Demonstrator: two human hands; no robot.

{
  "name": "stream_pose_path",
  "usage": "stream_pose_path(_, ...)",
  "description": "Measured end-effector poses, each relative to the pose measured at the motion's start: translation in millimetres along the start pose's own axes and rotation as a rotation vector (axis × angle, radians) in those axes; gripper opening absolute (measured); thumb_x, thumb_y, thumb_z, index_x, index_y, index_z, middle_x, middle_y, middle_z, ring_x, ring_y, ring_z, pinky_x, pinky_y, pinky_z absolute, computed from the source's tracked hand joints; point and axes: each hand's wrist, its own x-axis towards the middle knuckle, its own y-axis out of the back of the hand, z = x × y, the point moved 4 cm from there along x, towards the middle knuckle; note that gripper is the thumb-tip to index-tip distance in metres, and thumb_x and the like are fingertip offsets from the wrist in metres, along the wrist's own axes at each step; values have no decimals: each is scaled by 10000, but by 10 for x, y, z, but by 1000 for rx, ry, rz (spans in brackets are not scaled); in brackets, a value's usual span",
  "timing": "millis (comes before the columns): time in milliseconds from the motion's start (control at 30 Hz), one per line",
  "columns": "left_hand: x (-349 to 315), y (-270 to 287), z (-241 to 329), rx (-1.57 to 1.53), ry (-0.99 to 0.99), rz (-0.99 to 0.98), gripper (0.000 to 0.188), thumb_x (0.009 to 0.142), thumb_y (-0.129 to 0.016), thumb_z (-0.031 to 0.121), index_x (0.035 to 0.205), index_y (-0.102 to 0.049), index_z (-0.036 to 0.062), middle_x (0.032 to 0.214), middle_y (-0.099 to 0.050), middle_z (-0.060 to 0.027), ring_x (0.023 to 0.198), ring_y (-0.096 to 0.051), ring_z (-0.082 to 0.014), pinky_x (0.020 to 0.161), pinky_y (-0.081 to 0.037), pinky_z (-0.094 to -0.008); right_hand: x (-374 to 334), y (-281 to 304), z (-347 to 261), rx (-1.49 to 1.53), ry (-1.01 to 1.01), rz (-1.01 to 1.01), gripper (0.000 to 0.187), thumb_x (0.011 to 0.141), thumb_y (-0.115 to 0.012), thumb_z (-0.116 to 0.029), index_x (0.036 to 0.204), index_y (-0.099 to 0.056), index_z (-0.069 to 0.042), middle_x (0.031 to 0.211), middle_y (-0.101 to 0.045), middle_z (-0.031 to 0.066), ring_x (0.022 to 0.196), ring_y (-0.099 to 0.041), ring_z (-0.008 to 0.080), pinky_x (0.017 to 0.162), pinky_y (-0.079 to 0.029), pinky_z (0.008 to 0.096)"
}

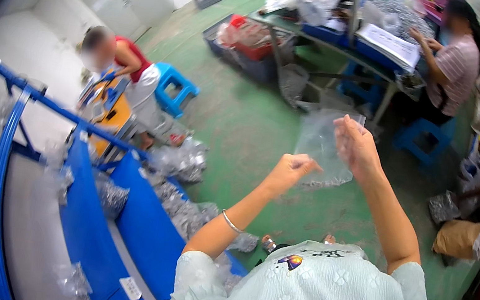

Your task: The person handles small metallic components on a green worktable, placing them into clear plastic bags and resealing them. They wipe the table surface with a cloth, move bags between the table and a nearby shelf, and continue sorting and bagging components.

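Note:
A clear plastic zip bag (319, 139) hangs in front of me above the floor, with small greyish pieces gathered along its bottom; they are too small to name. My right hand (356, 148) is closed on the bag's upper right edge, thumb and fingers pinched together near the top. Beside the bag's lower left side is my left hand (292, 172), its fingers curled and one finger reaching across toward the film. Whether those curled fingers hold anything is hidden.
Left of me stands a blue rack (76, 212) with bagged parts. A seated person (131, 64) works at a small table beside a blue stool (174, 89). Another person (454, 64) sits at a loaded workbench (389, 79). Bins (248, 57) and a brown paper sack (458, 237) stand around.

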Motion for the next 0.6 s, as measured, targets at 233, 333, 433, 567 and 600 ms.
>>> stream_pose_path(233,1299,-783,144,-751,199,-148,423,895,-466,367,905,-600,-34,613,-315,60,582,-327,-40,533,-302,-201,-151,1477,-641,-305,148,-119,627,817,-571,-416,1220,-407,36,1086,-559,130,979,-553,204,848,-426,330)
stream_pose_path(333,1805,-1004,106,-860,276,-173,417,899,-459,355,944,-578,-43,601,-260,64,557,-290,-49,513,-270,-198,-163,1788,-714,-296,23,-260,590,826,-559,-414,1182,-454,44,1059,-576,142,958,-570,213,832,-440,335)
stream_pose_path(433,2286,-1113,-20,-939,293,-240,415,903,-458,337,1016,-543,-52,599,-233,63,544,-262,-52,501,-248,-197,13,2033,-834,-202,22,-140,438,873,-511,-341,1097,-530,36,986,-606,136,877,-603,199,750,-476,298)
stream_pose_path(567,2963,-1134,-89,-948,271,-252,403,904,-468,306,1077,-508,-56,601,-234,62,535,-251,-49,492,-235,-199,437,2359,-946,-83,22,37,346,908,-460,-267,1039,-555,39,964,-612,129,844,-619,204,704,-495,271)
stream_pose_path(600,3134,-1116,-127,-943,259,-253,398,904,-472,297,1089,-502,-54,602,-235,62,532,-249,-49,490,-233,-200,553,2433,-957,-80,21,71,340,910,-454,-262,1028,-558,39,961,-613,128,841,-621,207,701,-495,271)
